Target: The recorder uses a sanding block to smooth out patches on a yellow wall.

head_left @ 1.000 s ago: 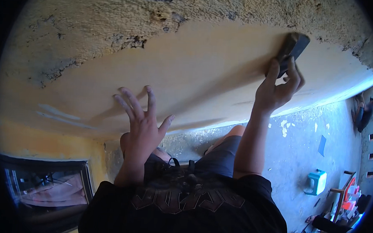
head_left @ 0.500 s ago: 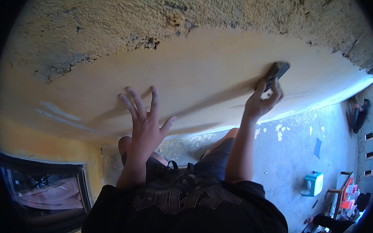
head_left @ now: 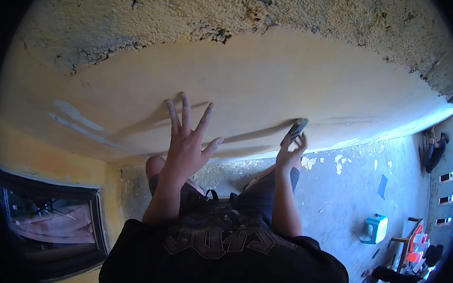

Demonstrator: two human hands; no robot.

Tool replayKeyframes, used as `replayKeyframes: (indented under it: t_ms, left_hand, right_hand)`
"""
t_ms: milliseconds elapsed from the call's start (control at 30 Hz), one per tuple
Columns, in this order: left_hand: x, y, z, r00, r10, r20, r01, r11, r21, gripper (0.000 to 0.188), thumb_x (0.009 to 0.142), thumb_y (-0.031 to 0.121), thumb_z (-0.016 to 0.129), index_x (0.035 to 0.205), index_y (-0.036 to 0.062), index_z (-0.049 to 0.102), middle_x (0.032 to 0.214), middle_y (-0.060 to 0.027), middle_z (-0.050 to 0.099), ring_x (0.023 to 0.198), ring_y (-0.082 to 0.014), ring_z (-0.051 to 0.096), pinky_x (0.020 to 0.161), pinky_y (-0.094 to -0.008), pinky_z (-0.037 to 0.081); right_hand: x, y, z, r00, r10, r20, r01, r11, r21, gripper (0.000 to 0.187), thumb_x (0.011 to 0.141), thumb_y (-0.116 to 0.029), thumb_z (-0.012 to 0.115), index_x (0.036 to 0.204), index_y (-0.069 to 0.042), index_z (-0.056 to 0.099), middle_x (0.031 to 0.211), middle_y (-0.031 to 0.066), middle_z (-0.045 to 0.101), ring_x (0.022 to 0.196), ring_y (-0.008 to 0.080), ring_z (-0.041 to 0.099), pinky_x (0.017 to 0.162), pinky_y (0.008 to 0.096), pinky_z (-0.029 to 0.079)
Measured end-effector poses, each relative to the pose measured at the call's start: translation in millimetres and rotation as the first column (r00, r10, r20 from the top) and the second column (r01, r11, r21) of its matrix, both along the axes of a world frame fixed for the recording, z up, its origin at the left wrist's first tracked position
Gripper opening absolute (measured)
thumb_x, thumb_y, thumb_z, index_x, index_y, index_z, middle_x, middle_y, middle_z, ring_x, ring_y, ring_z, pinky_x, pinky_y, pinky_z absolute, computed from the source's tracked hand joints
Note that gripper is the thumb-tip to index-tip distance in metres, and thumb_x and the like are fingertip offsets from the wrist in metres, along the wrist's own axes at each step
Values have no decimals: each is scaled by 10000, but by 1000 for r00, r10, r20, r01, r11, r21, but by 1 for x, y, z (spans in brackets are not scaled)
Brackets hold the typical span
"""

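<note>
A smooth, cream-yellow wall patch [head_left: 276,72] fills the middle of the view, below a band of rough, crumbling plaster [head_left: 156,20]. My right hand [head_left: 289,156] grips a dark rectangular sanding block [head_left: 295,128] between thumb and fingers, close against the lower part of the smooth patch. To the left, my left hand [head_left: 186,148] is open, its fingers spread and their tips at the wall. Nothing is held in it. The block's underside is hidden.
A grey floor [head_left: 347,191] with white flakes lies below the wall. At the right stands a teal and white plastic stool [head_left: 375,229]. One person [head_left: 435,152] is at the far right, another [head_left: 398,277] at the lower right. A dark-framed window [head_left: 53,224] sits at lower left.
My right hand has brought the sanding block down and to the left along the wall. My left hand has shifted slightly right, still spread. The view has moved a little.
</note>
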State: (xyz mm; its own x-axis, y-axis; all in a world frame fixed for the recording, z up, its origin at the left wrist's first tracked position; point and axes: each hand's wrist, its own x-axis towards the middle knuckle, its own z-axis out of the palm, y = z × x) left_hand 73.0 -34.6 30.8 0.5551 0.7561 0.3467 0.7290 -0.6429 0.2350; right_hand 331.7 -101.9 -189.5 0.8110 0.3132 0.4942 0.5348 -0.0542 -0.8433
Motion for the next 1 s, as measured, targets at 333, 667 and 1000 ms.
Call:
replayKeyframes:
  t_ms: [333,667,1000]
  left_hand:
    - [17,-32,-46,884,-460,83,462,833,-304,687,839,313,678,1417,83,386,1523,-258,123,1408,-424,184,1109,-484,281]
    - [-14,48,-17,768,-40,639,-264,890,372,811,878,346,620,1470,-4,190,1499,-351,0,1383,-547,21,1103,-603,140]
    - [43,56,-76,859,157,488,-383,828,408,886,936,593,324,1483,-23,-1,1486,-370,-109,1348,-583,-122,1036,-717,-33]
  right_hand:
    - [-61,-58,-16,899,305,-316,-361,922,-137,638,794,-62,716,1340,-14,388,1096,165,613,886,247,600,801,351,472]
    - [-71,-44,-8,833,516,-199,-549,815,-185,640,786,-70,723,1350,-42,422,1095,154,621,872,244,602,760,356,487]
    - [-91,-63,-12,784,541,-305,-611,758,-228,631,807,-74,708,1362,-38,411,1095,130,628,832,205,616,727,341,479]
